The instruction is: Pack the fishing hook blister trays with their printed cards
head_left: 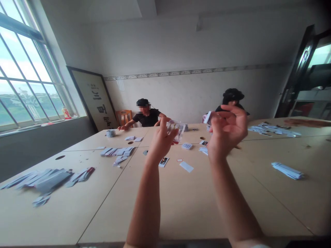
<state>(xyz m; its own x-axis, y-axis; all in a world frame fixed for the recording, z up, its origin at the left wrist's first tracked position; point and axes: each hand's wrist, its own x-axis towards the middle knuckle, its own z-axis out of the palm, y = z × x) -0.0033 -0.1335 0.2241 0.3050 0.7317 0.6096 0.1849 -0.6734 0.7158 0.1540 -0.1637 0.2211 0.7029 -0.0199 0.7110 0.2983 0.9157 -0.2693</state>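
My left hand [162, 139], raised over the middle of the table, is closed on a clear plastic bag [183, 128]. Small pale and reddish bits show through the bag, too blurred to name. To its right, my right hand [227, 132] pinches a small white strip [207, 117] between thumb and fingers, apart from the bag. On the tabletop below the hands lie a white paper slip [186, 167], a dark printed card [163, 162] and a small stack of pale cards [187, 146].
Piles of paper slips [51, 181] cover the left side of the table [181, 210]. A bundle of white strips [288, 171] lies at right, with more strips [274, 129] behind it. Two people [146, 116] sit across; another person's arm [307, 122] reaches in from the right.
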